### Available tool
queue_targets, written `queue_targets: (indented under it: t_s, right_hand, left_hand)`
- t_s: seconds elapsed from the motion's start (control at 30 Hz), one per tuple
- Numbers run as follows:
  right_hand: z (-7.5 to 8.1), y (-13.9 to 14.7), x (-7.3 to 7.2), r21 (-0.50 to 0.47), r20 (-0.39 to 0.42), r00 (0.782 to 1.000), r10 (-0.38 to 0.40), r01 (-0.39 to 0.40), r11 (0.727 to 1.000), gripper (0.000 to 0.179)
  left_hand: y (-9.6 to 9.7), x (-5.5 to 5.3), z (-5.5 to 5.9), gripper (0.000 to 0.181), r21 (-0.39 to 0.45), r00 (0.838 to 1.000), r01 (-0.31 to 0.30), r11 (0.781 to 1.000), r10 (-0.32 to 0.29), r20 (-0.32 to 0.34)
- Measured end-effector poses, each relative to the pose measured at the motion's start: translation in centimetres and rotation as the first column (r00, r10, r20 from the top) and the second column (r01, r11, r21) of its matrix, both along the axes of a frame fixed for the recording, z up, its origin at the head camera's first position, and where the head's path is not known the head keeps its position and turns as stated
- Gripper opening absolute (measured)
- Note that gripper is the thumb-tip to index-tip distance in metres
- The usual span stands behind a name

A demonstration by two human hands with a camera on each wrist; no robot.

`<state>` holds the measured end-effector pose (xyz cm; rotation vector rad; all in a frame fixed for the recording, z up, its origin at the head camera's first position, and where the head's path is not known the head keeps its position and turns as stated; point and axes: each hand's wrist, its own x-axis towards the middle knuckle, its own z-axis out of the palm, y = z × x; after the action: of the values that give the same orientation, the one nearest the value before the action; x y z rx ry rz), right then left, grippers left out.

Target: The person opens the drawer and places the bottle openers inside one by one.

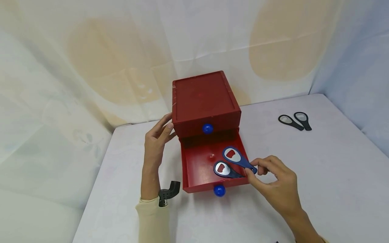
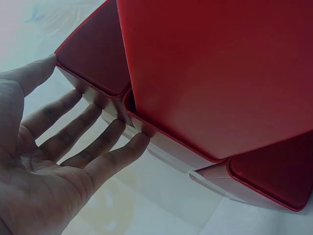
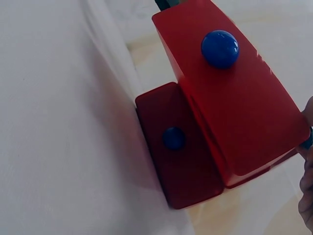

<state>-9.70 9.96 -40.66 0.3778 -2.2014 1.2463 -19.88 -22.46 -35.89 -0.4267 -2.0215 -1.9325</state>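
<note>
A red drawer cabinet [image 1: 205, 98] stands on the table with one drawer [image 1: 197, 165] pulled out; blue round knobs mark the fronts. My right hand [image 1: 278, 184] pinches the handle end of a blue bottle opener [image 1: 236, 158] over the drawer's right front corner. A second dark blue bottle opener [image 1: 225, 170] lies inside, near the front wall. My left hand [image 1: 156, 143] rests on the cabinet's left side; in the left wrist view its fingers [image 2: 105, 164] touch the edges. Only part of the right hand [image 3: 306, 186] shows in the right wrist view, at the edge.
Two black bottle openers [image 1: 296, 121] lie side by side at the back right of the table. Below the pulled-out drawer, a closed drawer [image 3: 181, 171] shows in the right wrist view. A patterned curtain [image 1: 206, 40] hangs behind the cabinet.
</note>
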Motion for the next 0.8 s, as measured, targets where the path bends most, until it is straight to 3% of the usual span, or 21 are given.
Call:
queue_targets:
  t_s: [0.2,0.43,0.6,0.8]
  right_hand:
    - [0.14,0.06,-0.05,-0.017,0.019,0.999,0.051,-0.051,0.999,0.035]
    - [-0.08,0.14,-0.08,-0.032,-0.072,0.996,0.06,-0.062,0.998,0.038]
    - [-0.11,0.34,0.24,-0.033,-0.055,0.996,0.066,-0.068,0.997,0.034]
    - [-0.33,0.22,0.84,-0.038,-0.107,0.99,0.097,-0.102,0.994,0.039]
  left_hand:
    - [0.02,-0.03,0.09,0.041,0.009,1.0,0.007,1.0,-0.007,0.002]
    - [-0.1,-0.07,0.01,0.041,0.001,1.0,0.006,1.0,-0.006,-0.002]
    - [-0.26,0.03,0.01,0.041,0.002,1.0,0.011,1.0,-0.011,-0.006]
    - [-0.5,0.19,-0.11,0.041,0.015,1.0,0.007,1.0,-0.007,0.003]
